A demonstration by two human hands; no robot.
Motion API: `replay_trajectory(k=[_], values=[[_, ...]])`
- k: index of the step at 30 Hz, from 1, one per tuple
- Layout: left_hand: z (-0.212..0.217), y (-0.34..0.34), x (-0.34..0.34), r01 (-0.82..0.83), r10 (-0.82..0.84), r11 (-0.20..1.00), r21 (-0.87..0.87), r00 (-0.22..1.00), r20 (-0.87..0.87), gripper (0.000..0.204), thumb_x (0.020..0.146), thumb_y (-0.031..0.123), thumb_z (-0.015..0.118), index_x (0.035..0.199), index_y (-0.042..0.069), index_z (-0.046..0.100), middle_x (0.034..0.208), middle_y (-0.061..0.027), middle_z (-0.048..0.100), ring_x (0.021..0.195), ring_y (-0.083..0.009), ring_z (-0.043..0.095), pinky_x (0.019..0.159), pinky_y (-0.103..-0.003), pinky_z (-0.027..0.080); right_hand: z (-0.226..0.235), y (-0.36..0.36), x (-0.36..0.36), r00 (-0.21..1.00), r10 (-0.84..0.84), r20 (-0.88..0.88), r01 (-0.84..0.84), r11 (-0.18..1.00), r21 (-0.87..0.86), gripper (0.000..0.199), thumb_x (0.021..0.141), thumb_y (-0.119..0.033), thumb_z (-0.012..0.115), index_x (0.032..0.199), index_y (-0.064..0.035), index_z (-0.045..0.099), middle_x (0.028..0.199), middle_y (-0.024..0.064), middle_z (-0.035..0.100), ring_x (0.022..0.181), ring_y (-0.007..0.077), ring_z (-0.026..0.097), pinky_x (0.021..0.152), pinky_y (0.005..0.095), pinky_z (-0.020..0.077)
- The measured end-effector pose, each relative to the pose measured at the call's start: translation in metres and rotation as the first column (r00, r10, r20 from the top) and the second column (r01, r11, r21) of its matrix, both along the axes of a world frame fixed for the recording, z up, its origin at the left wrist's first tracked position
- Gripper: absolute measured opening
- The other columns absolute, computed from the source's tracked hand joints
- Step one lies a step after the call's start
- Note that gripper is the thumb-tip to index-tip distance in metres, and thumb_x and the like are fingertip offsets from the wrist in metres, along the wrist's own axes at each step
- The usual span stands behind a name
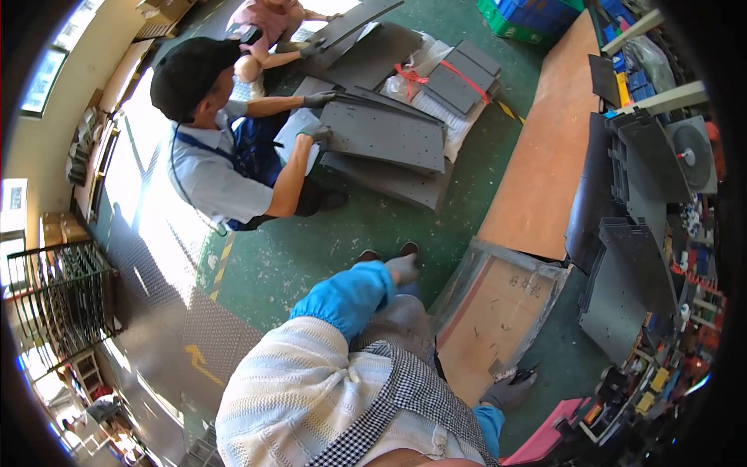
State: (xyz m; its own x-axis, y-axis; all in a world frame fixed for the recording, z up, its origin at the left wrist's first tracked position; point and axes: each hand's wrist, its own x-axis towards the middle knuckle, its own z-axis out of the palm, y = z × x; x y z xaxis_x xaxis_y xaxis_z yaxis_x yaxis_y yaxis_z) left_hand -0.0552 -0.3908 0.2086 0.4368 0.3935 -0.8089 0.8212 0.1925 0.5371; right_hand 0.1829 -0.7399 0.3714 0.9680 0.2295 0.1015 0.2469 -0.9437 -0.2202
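Observation:
My left hand, in a grey glove below a blue sleeve cover, hangs in front of my legs above my shoes. Its fingers are partly turned away, and I make out nothing held in it. Over the green bench top by the wooden board is my right hand, in a dark grey glove. Its fingers are curled around a small dark object, too small to name, whose thin tip sticks out. Dark grey perforated metal panels stand on the bench, nearest to my right hand.
A co-worker in a black cap grips a grey panel over a stack on the floor; another person crouches beyond. Red-strapped panels lie behind. Blue and green crates stand far off. A black rack is at left.

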Motion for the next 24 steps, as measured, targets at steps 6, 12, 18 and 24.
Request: replay_trajectory(k=[6,12,18,24], values=[[0.218,0.04,0.168,0.044,-0.27,0.955,0.295,0.542,0.796,0.063,0.089,0.031,0.058,0.145,0.01,0.037,0.124,-0.019,0.062,0.116,-0.0351,0.059,0.097,-0.044,0.047,0.015,0.017,-0.012,0.993,0.113,0.033,-0.115,0.99,0.08,0.058,0.089,-0.015,0.064,0.141,-0.0034,0.043,0.123,0.0217,0.061,0.111,0.0358,0.062,0.088,0.0446,0.0503],[0.271,-0.005,0.187,0.07,-0.285,0.959,0.276,0.214,0.934,0.048,0.089,0.025,0.056,0.132,0.007,0.053,0.119,-0.0181,0.064,0.112,-0.0313,0.061,0.097,-0.042,0.047,0.01,0.013,-0.01,0.994,0.096,0.06,-0.091,0.993,-0.082,0.058,0.088,-0.015,0.066,0.141,-0.0051,0.045,0.123,0.021,0.062,0.112,0.036,0.061,0.089,0.044,0.0499],[-0.001,-0.042,0.022,0.205,-0.21,0.978,-0.048,0.961,-0.179,0.042,0.088,0.033,0.059,0.114,0.001,0.068,0.114,-0.0178,0.068,0.109,-0.0304,0.064,0.093,-0.04,0.049,0.002,0.005,-0.006,0.982,0.115,0.147,-0.101,0.99,-0.1,0.061,0.09,-0.021,0.066,0.145,-0.0119,0.042,0.114,0.0218,0.065,0.1,0.0396,0.064,0.085,0.0489,0.0499],[-0.057,-0.029,-0.138,0.057,-0.091,0.993,-0.107,0.932,-0.35,0.039,0.087,0.035,0.06,0.11,0.007,0.072,0.116,-0.0141,0.068,0.11,-0.029,0.064,0.092,-0.038,0.05,0.002,0.005,-0.001,0.969,0.153,0.194,-0.133,0.985,-0.112,0.06,0.089,-0.021,0.067,0.143,-0.0112,0.043,0.113,0.0232,0.064,0.1,0.04,0.064,0.085,0.0493,0.0502]])
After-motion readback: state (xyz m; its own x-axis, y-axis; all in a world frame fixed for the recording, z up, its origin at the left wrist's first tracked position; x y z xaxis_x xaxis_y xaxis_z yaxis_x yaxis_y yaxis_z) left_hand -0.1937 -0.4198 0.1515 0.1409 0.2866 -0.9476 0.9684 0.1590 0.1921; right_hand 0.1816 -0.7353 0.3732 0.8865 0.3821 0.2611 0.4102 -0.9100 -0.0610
